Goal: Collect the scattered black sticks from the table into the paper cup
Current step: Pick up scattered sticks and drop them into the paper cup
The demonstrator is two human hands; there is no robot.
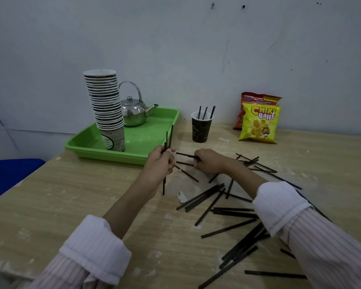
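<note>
Sticks [201,197] scattered on desk [92,195], short of cup [201,128]. Left hand [159,161] grips several upright; right hand [208,161] pinches one. I judge them light, stiff, thin: pinch mid-length, else they roll.

The sticks [227,228] were plain black, scattered near right and standing in the cup [201,130], itself black with a faint pale print and a white inside. At far left the tray [113,156] was bright green; the cup stack [107,105] on it was white with black lettering, the kettle [133,113] shiny silver. At far right the yellow bag [258,126] bore red and white lettering, with the red bag [256,99] behind. The table [71,195] was pale wood grain smeared whitish. The sleeves [325,247] were white with thin pinkish stripes.
</note>
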